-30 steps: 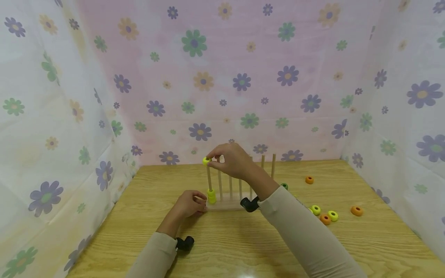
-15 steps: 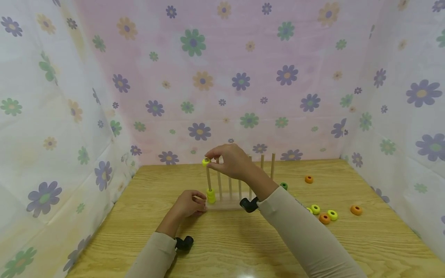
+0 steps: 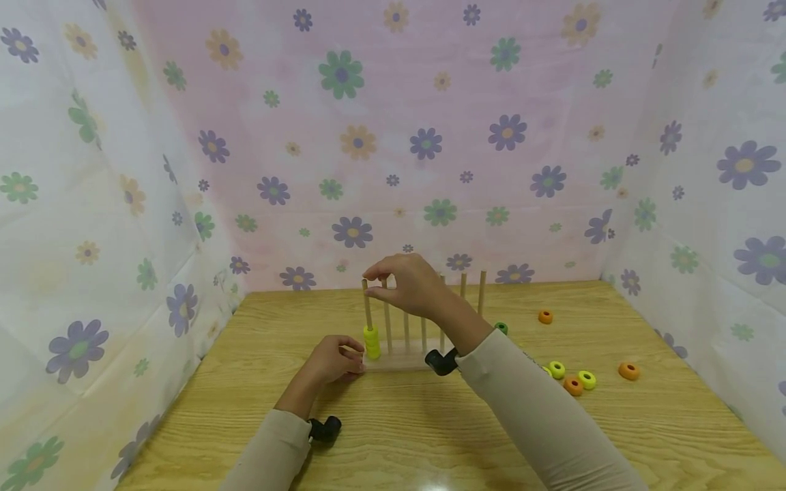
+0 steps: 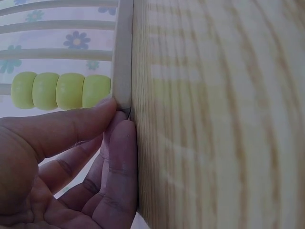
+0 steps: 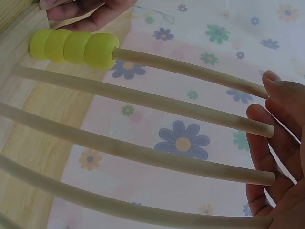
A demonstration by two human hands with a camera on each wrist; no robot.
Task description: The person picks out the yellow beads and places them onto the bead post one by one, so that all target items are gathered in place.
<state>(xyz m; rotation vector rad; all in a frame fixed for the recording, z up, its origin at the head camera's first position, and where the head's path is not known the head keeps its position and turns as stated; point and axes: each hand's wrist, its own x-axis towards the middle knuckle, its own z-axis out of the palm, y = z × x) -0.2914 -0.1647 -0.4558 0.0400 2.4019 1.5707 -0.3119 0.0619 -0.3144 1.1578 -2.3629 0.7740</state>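
A wooden rack has a flat base (image 3: 402,359) and a row of upright pegs. Several yellow beads (image 3: 372,342) sit stacked at the foot of its leftmost peg (image 3: 368,310). My left hand (image 3: 334,360) pinches the left end of the base; in the left wrist view the thumb (image 4: 76,126) lies by the lowest bead, fingers against the base's end. At the top of the leftmost peg is my right hand (image 3: 410,285), thumb and index finger apart around the tip with no bead between them. In the right wrist view its other fingers reach behind the neighbouring pegs (image 5: 190,105).
Loose yellow beads (image 3: 587,380) and orange beads (image 3: 574,387) lie on the wood-grain table (image 3: 491,436) to the right. A green bead (image 3: 501,329) is partly hidden behind the right forearm. Flowered cloth (image 3: 393,136) encloses the back and sides.
A yellow bead held at the top of the leftmost peg was let go by my right hand and dropped onto the stack. Both hands have stayed nearly in place.
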